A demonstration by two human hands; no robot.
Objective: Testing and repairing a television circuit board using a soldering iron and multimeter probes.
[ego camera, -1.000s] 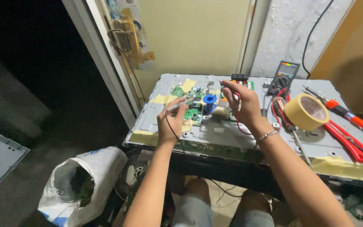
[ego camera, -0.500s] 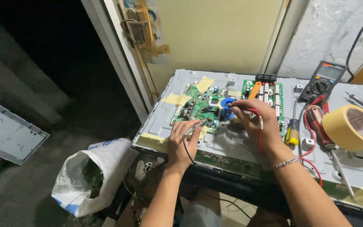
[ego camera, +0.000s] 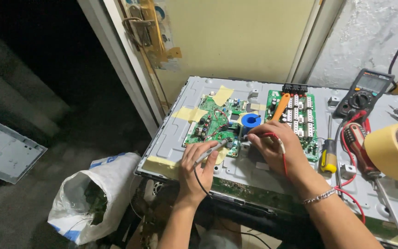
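Observation:
A grey metal back panel (ego camera: 171, 138) of a flat screen lies face down before me. Two green circuit boards are fixed on it, a main board (ego camera: 210, 122) at left and a power board (ego camera: 300, 115) at right. My left hand (ego camera: 199, 163) grips a black probe (ego camera: 212, 150), its tip on the main board's lower edge. My right hand (ego camera: 277, 147) pinches a red probe with a red lead (ego camera: 283, 154) by a blue solder spool (ego camera: 250, 121).
A digital multimeter (ego camera: 364, 94) stands at the back right. A roll of masking tape (ego camera: 395, 150), red-handled pliers (ego camera: 359, 147), a yellow screwdriver (ego camera: 329, 157) and an orange-handled tool (ego camera: 281, 106) lie on the panel. A white sack (ego camera: 95, 193) sits on the floor at left.
My view has shifted closer and leftward. Both hands have moved down to the lower edge of the main board, with the probes now set against it.

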